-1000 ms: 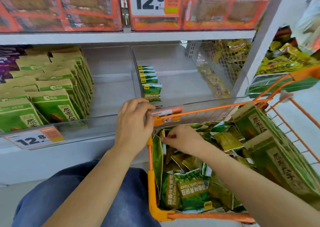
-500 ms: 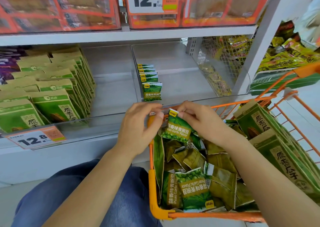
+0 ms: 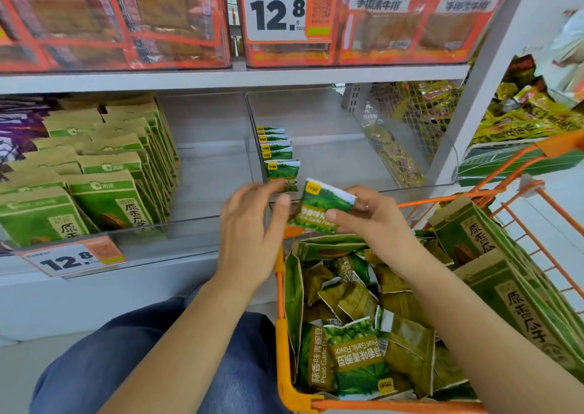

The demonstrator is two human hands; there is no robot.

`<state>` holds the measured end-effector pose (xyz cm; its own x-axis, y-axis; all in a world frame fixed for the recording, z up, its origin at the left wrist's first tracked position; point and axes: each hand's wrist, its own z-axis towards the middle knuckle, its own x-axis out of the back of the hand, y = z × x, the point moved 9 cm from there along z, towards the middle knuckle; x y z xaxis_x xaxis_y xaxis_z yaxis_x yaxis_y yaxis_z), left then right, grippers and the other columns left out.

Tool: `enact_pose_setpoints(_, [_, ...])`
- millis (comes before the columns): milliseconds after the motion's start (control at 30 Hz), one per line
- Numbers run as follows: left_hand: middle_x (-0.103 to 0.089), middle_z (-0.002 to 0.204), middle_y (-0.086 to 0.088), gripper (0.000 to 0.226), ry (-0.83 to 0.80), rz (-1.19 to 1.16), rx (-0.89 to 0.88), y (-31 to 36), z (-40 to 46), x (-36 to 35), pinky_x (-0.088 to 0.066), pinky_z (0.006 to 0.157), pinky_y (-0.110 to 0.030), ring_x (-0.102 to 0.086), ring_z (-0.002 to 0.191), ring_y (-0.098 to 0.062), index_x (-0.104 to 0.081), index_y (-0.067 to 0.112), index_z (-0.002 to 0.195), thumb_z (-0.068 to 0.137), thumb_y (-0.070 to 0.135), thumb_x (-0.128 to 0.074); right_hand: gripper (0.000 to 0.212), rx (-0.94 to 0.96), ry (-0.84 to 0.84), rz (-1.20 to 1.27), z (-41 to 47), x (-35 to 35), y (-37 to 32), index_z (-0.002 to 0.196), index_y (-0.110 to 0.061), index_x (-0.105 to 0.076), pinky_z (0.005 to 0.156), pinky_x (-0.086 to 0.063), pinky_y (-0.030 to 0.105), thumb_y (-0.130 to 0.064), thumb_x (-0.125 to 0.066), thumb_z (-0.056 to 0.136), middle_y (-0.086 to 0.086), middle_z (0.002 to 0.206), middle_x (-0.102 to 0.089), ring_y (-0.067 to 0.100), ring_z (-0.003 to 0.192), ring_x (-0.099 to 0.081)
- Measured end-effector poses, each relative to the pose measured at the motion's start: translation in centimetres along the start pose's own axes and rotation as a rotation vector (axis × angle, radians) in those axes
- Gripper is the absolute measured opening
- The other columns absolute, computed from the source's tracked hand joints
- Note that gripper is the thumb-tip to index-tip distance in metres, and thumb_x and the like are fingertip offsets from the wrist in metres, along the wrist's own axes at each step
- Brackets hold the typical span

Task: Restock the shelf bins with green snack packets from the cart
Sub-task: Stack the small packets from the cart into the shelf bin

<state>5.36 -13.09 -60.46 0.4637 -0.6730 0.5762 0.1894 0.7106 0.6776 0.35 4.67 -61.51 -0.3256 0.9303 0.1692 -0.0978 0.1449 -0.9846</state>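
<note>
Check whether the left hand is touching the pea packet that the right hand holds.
Cannot tell. In the head view the left hand's thumb tip meets the pea packet's left edge, without plain contact or gap; the right hand pinches it.

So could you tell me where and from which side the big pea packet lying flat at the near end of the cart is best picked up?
Pinch the pea packet by its crimped upper edge, coming from above. It lies face up on the pile in the cart, so its faces give little to grip, and that thin, flat seam looks uncovered. The right hand is nearer but already holds a packet.
</note>
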Motion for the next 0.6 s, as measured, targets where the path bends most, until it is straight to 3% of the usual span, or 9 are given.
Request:
enact_pose_setpoints(100, [-0.048, 0.143, -0.008, 0.066, -0.006, 0.163, 0.212, -3.5, 0.4, 0.6, -0.025, 0.114, -0.042, -0.035, 0.137, -0.023, -0.041, 0.016, 0.144, 0.095, 0.054, -0.018, 0.014, -0.007, 0.16, -0.077, 1.4, 2.3, -0.1, 0.095, -0.009, -0.067, 0.081, -0.054, 0.046, -0.012, -0.072, 0.082, 0.013, 0.092, -0.072, 0.03, 0.081, -0.07])
enact_pose_setpoints(200, [-0.062, 0.127, -0.013, 0.069, -0.042, 0.331, 0.187, -4.4, 0.3, 0.0, -0.018, 0.111, -0.039, -0.046, 0.128, -0.028, -0.054, 0.011, 0.133, 0.094, 0.05, -0.012, 0.016, -0.029, 0.14, -0.25, 4.7, 2.3, -0.5, 0.093, -0.009, -0.065, 0.079, -0.054, 0.042, -0.013, -0.074, 0.081, 0.013, 0.093, -0.069, 0.025, 0.079, -0.066])
enact_pose_setpoints(300, [-0.067, 0.117, -0.009, 0.071, -0.007, 0.351, 0.176, -4.5, 0.5, 0.0, -0.016, 0.107, -0.035, -0.053, 0.118, -0.026, -0.061, 0.013, 0.125, 0.092, 0.05, -0.01, 0.018, -0.069, 0.014, -0.476, 9.0, 0.4, -1.0, 0.091, -0.012, -0.064, 0.072, -0.05, 0.034, -0.015, -0.077, 0.079, 0.011, 0.086, -0.066, 0.024, 0.078, -0.061])
enact_pose_setpoints(400, [-0.069, 0.114, -0.008, 0.068, -0.004, 0.349, 0.171, -4.6, 0.6, 0.1, -0.019, 0.105, -0.034, -0.055, 0.114, -0.026, -0.063, 0.014, 0.121, 0.092, 0.05, -0.013, 0.022, -0.126, -0.164, -0.597, 12.3, -2.4, -1.1, 0.094, -0.003, -0.064, 0.079, -0.055, 0.038, -0.011, -0.078, 0.078, 0.011, 0.08, -0.058, 0.024, 0.078, -0.058])
enact_pose_setpoints(433, [-0.069, 0.112, -0.007, 0.068, -0.012, 0.351, 0.171, -4.7, 0.6, 0.1, -0.02, 0.104, -0.034, -0.056, 0.113, -0.025, -0.064, 0.015, 0.12, 0.092, 0.051, -0.013, 0.028, -0.116, -0.217, -0.716, 13.1, -3.2, -1.1, 0.099, 0.0, -0.065, 0.074, -0.053, 0.035, -0.012, -0.078, 0.077, 0.01, 0.08, -0.057, 0.023, 0.078, -0.057])
enact_pose_setpoints(500, [-0.069, 0.11, -0.005, 0.07, -0.035, 0.359, 0.165, -4.7, 0.6, 0.1, -0.022, 0.101, -0.032, -0.055, 0.111, -0.023, -0.063, 0.016, 0.12, 0.091, 0.052, -0.01, 0.04, -0.116, -0.296, -0.899, 14.1, -4.2, -0.8, 0.113, -0.002, -0.063, 0.061, -0.046, 0.025, -0.017, -0.078, 0.078, 0.006, 0.083, -0.057, 0.021, 0.076, -0.056])
enact_pose_setpoints(600, [-0.069, 0.106, -0.003, 0.069, -0.054, 0.37, 0.153, -4.7, 0.6, 0.1, -0.022, 0.096, -0.03, -0.056, 0.109, -0.022, -0.063, 0.019, 0.119, 0.091, 0.053, -0.009, 0.048, -0.248, -0.42, -0.932, 14.5, -3.6, 0.8, 0.127, -0.005, -0.053, 0.063, -0.052, 0.025, -0.015, -0.072, 0.084, 0.006, 0.103, -0.05, 0.023, 0.082, -0.06])
